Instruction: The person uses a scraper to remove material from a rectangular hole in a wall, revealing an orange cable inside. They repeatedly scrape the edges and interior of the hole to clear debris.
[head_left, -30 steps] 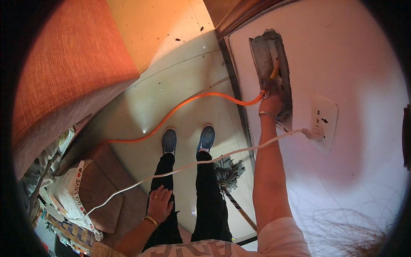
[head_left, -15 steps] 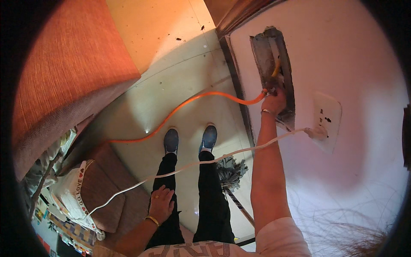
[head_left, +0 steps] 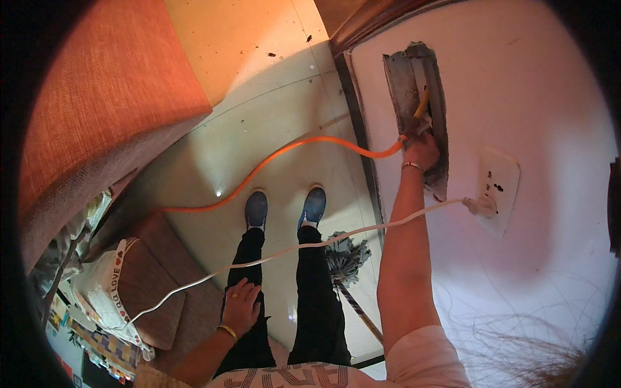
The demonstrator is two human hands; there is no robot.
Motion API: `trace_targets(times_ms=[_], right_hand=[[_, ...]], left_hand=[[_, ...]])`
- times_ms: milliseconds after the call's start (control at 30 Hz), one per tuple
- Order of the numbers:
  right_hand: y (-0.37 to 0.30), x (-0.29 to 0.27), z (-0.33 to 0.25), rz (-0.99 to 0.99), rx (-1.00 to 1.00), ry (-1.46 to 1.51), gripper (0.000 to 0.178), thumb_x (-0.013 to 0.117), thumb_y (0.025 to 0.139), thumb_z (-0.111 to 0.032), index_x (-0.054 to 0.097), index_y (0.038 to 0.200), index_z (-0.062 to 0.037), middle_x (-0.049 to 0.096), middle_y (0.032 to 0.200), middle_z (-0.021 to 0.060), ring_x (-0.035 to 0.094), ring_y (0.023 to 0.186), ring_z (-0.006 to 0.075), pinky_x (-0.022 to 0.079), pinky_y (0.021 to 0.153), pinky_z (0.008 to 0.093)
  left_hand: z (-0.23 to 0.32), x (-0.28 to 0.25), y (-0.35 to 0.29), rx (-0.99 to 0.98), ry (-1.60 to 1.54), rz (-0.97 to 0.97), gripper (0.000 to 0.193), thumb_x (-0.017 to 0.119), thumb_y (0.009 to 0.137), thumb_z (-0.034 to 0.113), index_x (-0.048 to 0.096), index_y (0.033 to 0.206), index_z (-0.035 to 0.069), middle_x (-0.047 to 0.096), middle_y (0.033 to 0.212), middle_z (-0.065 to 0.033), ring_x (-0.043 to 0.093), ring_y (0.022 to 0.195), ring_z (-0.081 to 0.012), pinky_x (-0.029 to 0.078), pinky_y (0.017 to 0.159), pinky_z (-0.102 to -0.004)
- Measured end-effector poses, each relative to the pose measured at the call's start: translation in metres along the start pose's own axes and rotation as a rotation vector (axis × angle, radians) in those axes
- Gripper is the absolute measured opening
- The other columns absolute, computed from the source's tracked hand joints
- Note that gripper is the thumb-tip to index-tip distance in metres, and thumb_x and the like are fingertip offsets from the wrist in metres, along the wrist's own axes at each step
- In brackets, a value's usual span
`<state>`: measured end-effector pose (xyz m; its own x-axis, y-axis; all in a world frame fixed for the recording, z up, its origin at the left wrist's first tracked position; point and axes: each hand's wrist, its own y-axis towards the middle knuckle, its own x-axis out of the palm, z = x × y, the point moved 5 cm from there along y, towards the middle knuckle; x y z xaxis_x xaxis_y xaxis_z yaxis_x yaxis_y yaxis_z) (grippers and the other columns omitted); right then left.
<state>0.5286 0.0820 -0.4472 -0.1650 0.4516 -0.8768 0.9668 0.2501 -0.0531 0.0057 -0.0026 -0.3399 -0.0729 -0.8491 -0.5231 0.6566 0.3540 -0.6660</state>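
Note:
My right hand point(head_left: 422, 155) reaches into a rough, upright recess point(head_left: 405, 81) cut in the white wall. Its fingers are closed around a dark pipe fitting point(head_left: 414, 129), partly hidden by the hand and in shadow. An orange hose point(head_left: 284, 149) runs from this fitting across to the left, above the floor. Just beyond the fitting, a short yellow pipe point(head_left: 424, 103) shows inside the recess. My left hand point(head_left: 242, 305) lies on my left thigh with its fingers stretched out, holding nothing.
A white cord point(head_left: 336, 238) stretches across my legs to a plug point(head_left: 480, 205) in the wall socket point(head_left: 508, 176). A grey mop point(head_left: 349, 258) stands by my right leg. An orange-brown sofa point(head_left: 116, 71) fills the left; a white printed cloth point(head_left: 103, 281) covers the seat below it.
The view has shifted slightly, so the recess and socket appear a little farther right. My right hand stays at the fitting, its wrist slightly turned; my left hand still rests on the thigh.

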Motion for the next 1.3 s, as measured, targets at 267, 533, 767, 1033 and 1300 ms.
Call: trace_targets(times_ms=[267, 533, 767, 1033, 1300], right_hand=[[-0.003, -0.009, -0.002, 0.071, -0.016, 0.123, 0.02, 0.065, 0.072, -0.006, 0.069, 0.092, -0.0036, 0.067, 0.084, 0.0147, 0.064, 0.072, 0.0242, 0.05, 0.07, 0.0317], [-0.014, -0.003, -0.009, -0.1, -0.136, -0.502, 0.018, 0.06, 0.079, -0.016, 0.066, 0.093, -0.0063, 0.064, 0.094, 0.0169, 0.063, 0.084, 0.0333, 0.05, 0.072, 0.0426], [0.006, 0.004, 0.002, -0.13, 0.049, -0.014, 0.024, 0.064, 0.076, -0.018, 0.066, 0.099, -0.0075, 0.065, 0.09, 0.0162, 0.064, 0.082, 0.0307, 0.051, 0.07, 0.0392], [-0.009, -0.018, -0.019, -0.137, -0.186, -0.241, 0.025, 0.062, 0.077, -0.016, 0.065, 0.1, -0.0048, 0.067, 0.089, 0.0129, 0.064, 0.084, 0.0312, 0.049, 0.074, 0.0392], [-0.006, -0.006, -0.018, -0.453, -0.27, -0.69, 0.034, 0.041, 0.09, -0.016, 0.056, 0.119, -0.0094, 0.019, 0.145, -0.001, 0.045, 0.118, 0.0234, 0.042, 0.096, 0.0355]], left_hand=[[0.004, -0.012, 0.005, 0.026, 0.005, 0.037, 0.047, 0.065, 0.071, 0.013, 0.05, 0.116, 0.006, 0.05, 0.115, -0.0131, 0.04, 0.121, -0.0318, 0.033, 0.096, -0.0473], [0.004, -0.011, 0.004, 0.011, -0.012, 0.032, 0.048, 0.065, 0.071, 0.013, 0.05, 0.116, 0.007, 0.05, 0.114, -0.0126, 0.041, 0.12, -0.0314, 0.033, 0.095, -0.0475], [0.003, -0.01, 0.006, 0.013, -0.04, 0.051, 0.048, 0.065, 0.071, 0.013, 0.05, 0.116, 0.007, 0.051, 0.114, -0.0129, 0.041, 0.12, -0.0312, 0.033, 0.096, -0.0478], [-0.001, -0.012, -0.001, -0.009, -0.04, 0.058, 0.045, 0.063, 0.072, 0.011, 0.051, 0.115, 0.006, 0.051, 0.114, -0.0135, 0.041, 0.12, -0.0319, 0.034, 0.095, -0.0478], [0.0, -0.01, 0.002, 0.0, -0.049, 0.063, 0.044, 0.063, 0.072, 0.011, 0.051, 0.114, 0.007, 0.05, 0.115, -0.0134, 0.04, 0.12, -0.0315, 0.034, 0.095, -0.0481]])
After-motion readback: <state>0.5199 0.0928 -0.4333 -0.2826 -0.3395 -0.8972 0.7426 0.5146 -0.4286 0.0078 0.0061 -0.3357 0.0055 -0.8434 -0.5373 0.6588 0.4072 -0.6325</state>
